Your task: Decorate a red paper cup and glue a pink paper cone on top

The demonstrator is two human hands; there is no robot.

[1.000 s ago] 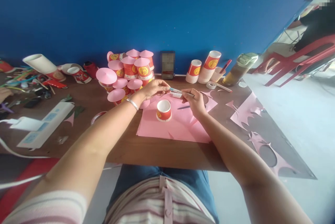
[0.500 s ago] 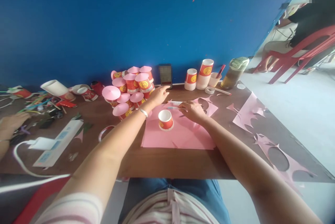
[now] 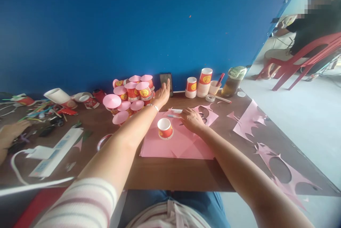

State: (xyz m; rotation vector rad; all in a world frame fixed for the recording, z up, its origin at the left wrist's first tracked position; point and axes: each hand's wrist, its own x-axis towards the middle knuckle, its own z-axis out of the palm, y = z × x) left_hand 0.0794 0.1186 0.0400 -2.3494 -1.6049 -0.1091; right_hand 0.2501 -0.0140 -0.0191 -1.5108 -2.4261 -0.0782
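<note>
My left hand [image 3: 162, 96] reaches forward with fingers stretched out, in front of a dark phone [image 3: 169, 83] leaning against the wall. A fingertip overlaps the screen; whether it touches, I cannot tell. My right hand [image 3: 192, 119] rests palm down on the pink paper sheets [image 3: 160, 150], its fingertips beside a capped pen [image 3: 173, 116]. Another white pen [image 3: 176, 111] lies just behind. Scissors [image 3: 204, 117] show partly beyond my right hand. A red and white paper cup [image 3: 165, 128] stands on the pink sheets between my forearms.
Several cups with pink cone tops [image 3: 112, 101] cluster at left. Stacked cups [image 3: 205, 82], a tape roll [image 3: 210, 98] and a jug [image 3: 234, 80] stand at right. Paper offcuts [image 3: 247, 121] lie near the right edge. A power strip [image 3: 57, 153] and another person's hand [image 3: 16, 130] are left.
My left hand has moved forward to the phone, its fingers now in front of the screen. My right hand stays by the pens. The view has tilted slightly upward.
</note>
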